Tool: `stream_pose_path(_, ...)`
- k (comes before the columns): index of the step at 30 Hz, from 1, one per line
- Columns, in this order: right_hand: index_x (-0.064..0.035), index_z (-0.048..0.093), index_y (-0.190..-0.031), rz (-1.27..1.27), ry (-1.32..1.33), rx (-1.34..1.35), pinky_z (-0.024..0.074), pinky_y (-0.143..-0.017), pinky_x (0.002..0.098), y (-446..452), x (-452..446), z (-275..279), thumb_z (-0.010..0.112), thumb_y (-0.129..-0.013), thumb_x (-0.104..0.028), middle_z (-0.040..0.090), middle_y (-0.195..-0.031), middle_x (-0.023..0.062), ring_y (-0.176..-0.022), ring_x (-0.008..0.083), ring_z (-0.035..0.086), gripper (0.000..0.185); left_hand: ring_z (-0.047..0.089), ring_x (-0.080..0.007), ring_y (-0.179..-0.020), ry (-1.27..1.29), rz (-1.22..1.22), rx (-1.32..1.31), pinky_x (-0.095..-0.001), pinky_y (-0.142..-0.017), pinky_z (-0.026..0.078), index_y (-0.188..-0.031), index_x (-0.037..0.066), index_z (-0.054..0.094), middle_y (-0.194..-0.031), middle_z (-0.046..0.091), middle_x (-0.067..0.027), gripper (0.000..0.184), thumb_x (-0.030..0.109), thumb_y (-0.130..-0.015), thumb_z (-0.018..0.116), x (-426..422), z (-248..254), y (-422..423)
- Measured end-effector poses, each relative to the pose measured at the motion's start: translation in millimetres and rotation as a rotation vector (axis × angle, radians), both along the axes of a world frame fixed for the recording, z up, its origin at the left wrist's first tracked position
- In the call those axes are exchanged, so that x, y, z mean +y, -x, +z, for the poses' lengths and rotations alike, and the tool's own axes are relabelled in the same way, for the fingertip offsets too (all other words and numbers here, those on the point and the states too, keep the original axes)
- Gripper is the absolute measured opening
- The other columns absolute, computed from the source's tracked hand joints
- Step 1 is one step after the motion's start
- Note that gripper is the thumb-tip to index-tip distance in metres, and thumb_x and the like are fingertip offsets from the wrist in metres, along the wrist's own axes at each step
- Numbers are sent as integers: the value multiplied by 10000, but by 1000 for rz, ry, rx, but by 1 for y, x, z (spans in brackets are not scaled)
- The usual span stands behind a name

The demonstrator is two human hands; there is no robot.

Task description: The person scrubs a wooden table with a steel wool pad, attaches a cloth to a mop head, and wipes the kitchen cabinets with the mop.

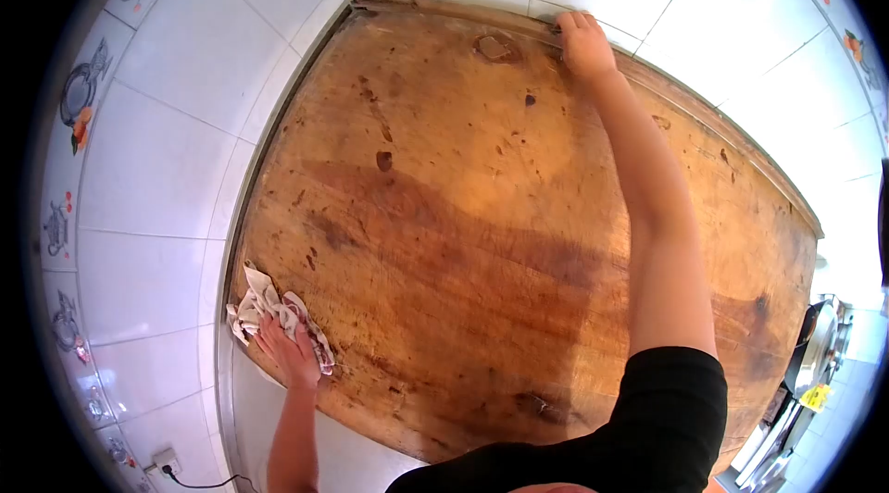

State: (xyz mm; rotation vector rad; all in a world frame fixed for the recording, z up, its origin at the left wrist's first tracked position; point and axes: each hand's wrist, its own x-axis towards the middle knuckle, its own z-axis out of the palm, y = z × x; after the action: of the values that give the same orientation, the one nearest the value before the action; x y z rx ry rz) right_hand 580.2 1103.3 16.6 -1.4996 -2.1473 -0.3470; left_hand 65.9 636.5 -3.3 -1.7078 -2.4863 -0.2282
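Observation:
A large wooden board (444, 215) with dark stains and knots lies against the tiled walls. Near its lower left corner, my left hand (289, 354) lies spread on a crumpled cloth (294, 303) of white and reddish color, pressing it on the wood. At the far edge of the board, my right hand (583, 44) rests on the raised wooden strip (444, 8), its fingers curled over it by the wall. Whatever those fingertips hold, if anything, is hidden.
White tiled walls (157, 160) rise at the left and behind. A plug with a black cord (169, 470) is at the lower left. At the right stand a dark pan (815, 345) and a yellow label (816, 397). A pale surface shows below the board's lower left edge.

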Motion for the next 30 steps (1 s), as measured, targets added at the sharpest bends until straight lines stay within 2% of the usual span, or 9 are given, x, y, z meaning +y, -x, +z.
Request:
stream_pose_path(4, -48, 533, -998, -40, -14, 15, 421, -936, 424, -34, -11, 2, 547, -794, -46, 596, -1038, 143, -1063, 343, 522, 204, 240, -381, -1353, -15, -14, -12, -531, -1120, 45, -1263, -57, 380, -1386, 354, -234, 473, 279, -937, 450, 4, 2, -6)
stream_pose_path(9, -59, 549, -964, -57, -60, 1, 451, -885, 428, 8, 2, 1, 571, -762, -32, 600, -1004, 129, -1015, 329, 541, 205, 238, -384, -1353, -5, -23, 4, -538, -1114, 49, -1251, -54, 379, -1382, 353, -242, 463, 273, -933, 457, 1, 3, -3)
stream_pose_path(13, -68, 566, -1000, -95, -58, 37, 465, -875, 403, -39, -21, 1, 561, -772, -31, 614, -1021, 131, -1005, 314, 561, 231, 239, -384, -1351, -26, -35, 7, -541, -1113, 50, -1245, -53, 382, -1381, 348, -246, 459, 270, -929, 461, 2, -6, 2)
stream_pose_path(17, -58, 585, -989, -167, -102, 41, 456, -892, 430, 0, 2, -4, 551, -790, -66, 626, -1020, 131, -1026, 323, 563, 202, 241, -384, -1349, -21, -22, -1, -540, -1117, 50, -1242, -51, 384, -1379, 350, -245, 455, 267, -927, 465, 1, 5, -5)
stream_pose_path(19, -59, 584, -939, -185, -14, 51, 453, -896, 437, 35, 17, 0, 549, -790, -88, 628, -1038, 120, -1028, 325, 566, 155, 242, -383, -1349, -27, -31, 1, -538, -1119, 50, -1242, -49, 385, -1378, 352, -244, 453, 264, -926, 467, 4, 4, -7)
stream_pose_path(21, -61, 598, -973, -197, 12, 41, 457, -895, 434, 28, 17, 0, 570, -774, -89, 630, -1054, 114, -1027, 326, 568, 203, 243, -382, -1348, -24, -45, 6, -535, -1121, 50, -1241, -48, 386, -1378, 353, -242, 451, 261, -925, 471, 1, 3, -2)
stream_pose_path(24, -64, 620, -1001, -261, -104, 49, 471, -885, 424, -22, -7, -4, 600, -755, -112, 634, -1066, 113, -1027, 321, 572, 251, 242, -386, -1348, -28, -23, -23, -531, -1122, 51, -1235, -50, 388, -1376, 356, -243, 454, 263, -919, 477, 4, 4, -5)
stream_pose_path(27, -63, 644, -994, -367, 22, 71, 484, -875, 414, -10, -5, 6, 608, -750, -134, 631, -1096, 114, -1032, 322, 574, 257, 243, -391, -1347, -27, -28, -17, -529, -1123, 49, -1230, -51, 390, -1372, 361, -244, 452, 262, -917, 477, 6, 6, -9)
stream_pose_path(30, -69, 663, -936, -427, 40, 120, 489, -863, 410, 30, 15, 8, 616, -741, -155, 649, -1049, 114, -1015, 327, 583, 218, 242, -395, -1346, 3, -11, -27, -534, -1120, 47, -1227, -51, 392, -1371, 361, -245, 448, 257, -913, 477, 7, 12, -11)
